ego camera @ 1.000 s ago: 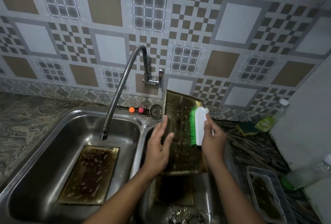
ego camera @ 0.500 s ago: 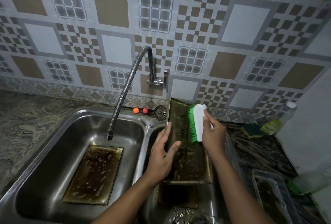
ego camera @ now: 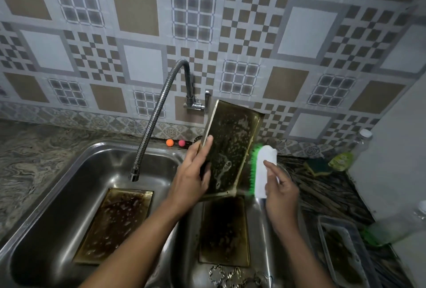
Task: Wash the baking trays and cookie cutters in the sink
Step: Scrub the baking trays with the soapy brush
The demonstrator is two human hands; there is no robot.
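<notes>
- The sink (ego camera: 57, 207) has two basins. One flat tray (ego camera: 115, 225) lies in the basin under the tap (ego camera: 159, 112), and a second flat tray (ego camera: 224, 232) lies in the basin right of the tap.
- The held tray (ego camera: 230, 147) stands tilted right of the tap, its long axis running up toward the wall and its soapy face toward the person.
- The left hand (ego camera: 193, 177) grips its tap-side edge.
- The right hand (ego camera: 281, 193), farther right of the tap, is wrapped round the brush (ego camera: 262, 170). The bristles face the tray's far rim, just beside it, so a short sweep tapward should land them on the tray.
- The cookie cutters (ego camera: 230, 276) lie below and right of the tap, untouched.
</notes>
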